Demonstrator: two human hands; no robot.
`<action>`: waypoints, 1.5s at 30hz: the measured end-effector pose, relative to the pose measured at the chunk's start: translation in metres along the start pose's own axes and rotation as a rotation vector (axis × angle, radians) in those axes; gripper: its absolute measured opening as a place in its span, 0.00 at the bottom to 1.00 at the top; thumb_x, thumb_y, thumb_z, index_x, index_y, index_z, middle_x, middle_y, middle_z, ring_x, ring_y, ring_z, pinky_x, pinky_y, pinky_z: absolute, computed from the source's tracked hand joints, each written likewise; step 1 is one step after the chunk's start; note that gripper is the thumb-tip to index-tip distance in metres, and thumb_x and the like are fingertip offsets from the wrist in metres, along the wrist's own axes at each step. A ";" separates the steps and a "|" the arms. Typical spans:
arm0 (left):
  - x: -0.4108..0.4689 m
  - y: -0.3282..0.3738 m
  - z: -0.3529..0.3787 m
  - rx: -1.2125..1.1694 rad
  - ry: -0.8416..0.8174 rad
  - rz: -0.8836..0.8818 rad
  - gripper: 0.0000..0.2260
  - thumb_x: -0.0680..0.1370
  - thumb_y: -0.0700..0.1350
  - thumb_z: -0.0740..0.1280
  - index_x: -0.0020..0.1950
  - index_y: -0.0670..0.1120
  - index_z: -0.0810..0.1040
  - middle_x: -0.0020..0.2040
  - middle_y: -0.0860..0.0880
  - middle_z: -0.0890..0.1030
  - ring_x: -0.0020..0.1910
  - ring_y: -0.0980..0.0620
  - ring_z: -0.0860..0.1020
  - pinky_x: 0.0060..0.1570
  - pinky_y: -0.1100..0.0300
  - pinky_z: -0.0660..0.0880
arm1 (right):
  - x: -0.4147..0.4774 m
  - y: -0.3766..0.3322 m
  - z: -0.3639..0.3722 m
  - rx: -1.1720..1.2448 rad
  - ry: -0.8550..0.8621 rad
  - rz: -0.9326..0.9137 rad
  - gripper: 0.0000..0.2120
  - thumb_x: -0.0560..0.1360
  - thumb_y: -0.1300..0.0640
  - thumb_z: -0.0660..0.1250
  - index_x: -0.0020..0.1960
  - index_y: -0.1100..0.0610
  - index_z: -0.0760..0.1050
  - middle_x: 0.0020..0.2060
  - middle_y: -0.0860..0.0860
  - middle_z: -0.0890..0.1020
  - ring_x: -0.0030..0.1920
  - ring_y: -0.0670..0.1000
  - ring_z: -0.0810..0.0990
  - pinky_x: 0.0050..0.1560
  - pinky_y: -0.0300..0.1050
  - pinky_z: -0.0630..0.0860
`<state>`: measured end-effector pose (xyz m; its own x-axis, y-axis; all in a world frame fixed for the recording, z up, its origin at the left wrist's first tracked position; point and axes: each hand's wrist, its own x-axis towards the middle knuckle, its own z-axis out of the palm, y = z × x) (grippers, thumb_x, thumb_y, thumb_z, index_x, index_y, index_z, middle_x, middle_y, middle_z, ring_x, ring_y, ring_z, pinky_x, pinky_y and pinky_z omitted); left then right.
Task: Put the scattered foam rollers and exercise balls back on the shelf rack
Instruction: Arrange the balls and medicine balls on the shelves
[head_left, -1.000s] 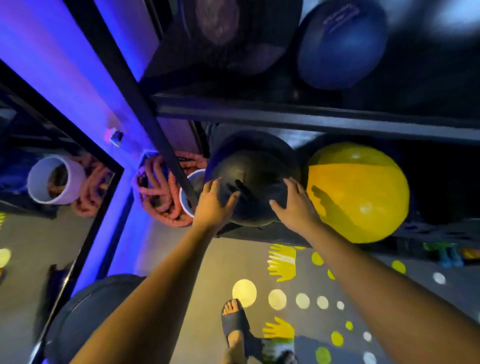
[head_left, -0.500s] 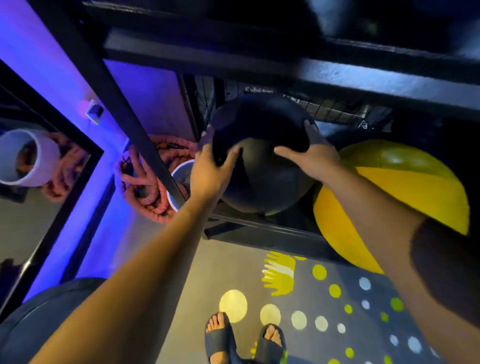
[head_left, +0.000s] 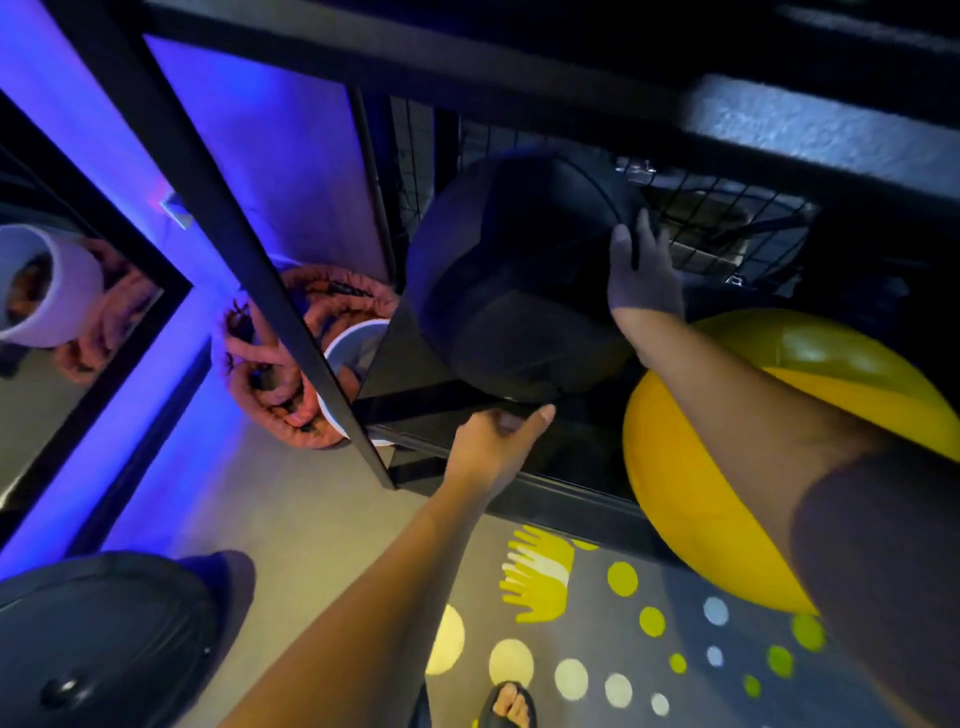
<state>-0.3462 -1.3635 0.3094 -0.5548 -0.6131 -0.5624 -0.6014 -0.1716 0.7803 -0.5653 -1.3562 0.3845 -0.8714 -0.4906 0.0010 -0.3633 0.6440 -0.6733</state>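
Since half a second ago: black ball (head_left: 519, 280) sits further back in the lower bay of the shelf rack (head_left: 218, 171), left hand (head_left: 493, 447) dropped off it to the front lip below, fingers loosely spread, holding nothing; right hand (head_left: 641, 275) pressed flat and open against the ball's far right side. Ball is round, no long axis; close to the rack's left post, wire mesh behind, open room on its right up to the yellow ball (head_left: 727, 467), which bulges past the shelf's front edge.
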 end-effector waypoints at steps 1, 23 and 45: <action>0.004 0.009 0.008 -0.091 0.008 -0.015 0.25 0.71 0.70 0.71 0.45 0.47 0.83 0.42 0.49 0.87 0.46 0.48 0.85 0.50 0.55 0.81 | -0.007 0.004 0.002 0.028 -0.024 -0.021 0.28 0.85 0.42 0.52 0.82 0.49 0.54 0.82 0.57 0.53 0.81 0.60 0.54 0.78 0.54 0.55; -0.030 0.094 -0.038 -0.046 0.110 0.497 0.19 0.85 0.52 0.63 0.38 0.44 0.81 0.25 0.50 0.76 0.22 0.52 0.73 0.27 0.61 0.69 | -0.113 0.046 -0.023 0.114 -0.177 -0.250 0.42 0.77 0.34 0.61 0.83 0.50 0.48 0.82 0.46 0.48 0.81 0.45 0.46 0.79 0.45 0.55; 0.023 0.106 -0.097 0.571 0.278 0.500 0.28 0.78 0.72 0.56 0.77 0.70 0.57 0.84 0.54 0.52 0.83 0.42 0.47 0.77 0.35 0.56 | -0.150 0.063 0.008 0.285 -0.244 -0.072 0.46 0.75 0.37 0.70 0.81 0.36 0.44 0.81 0.40 0.55 0.79 0.45 0.57 0.74 0.47 0.64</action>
<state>-0.3665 -1.4706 0.4055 -0.7176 -0.6955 -0.0362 -0.5626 0.5483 0.6187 -0.4550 -1.2469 0.3357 -0.7302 -0.6762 -0.0972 -0.2845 0.4304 -0.8566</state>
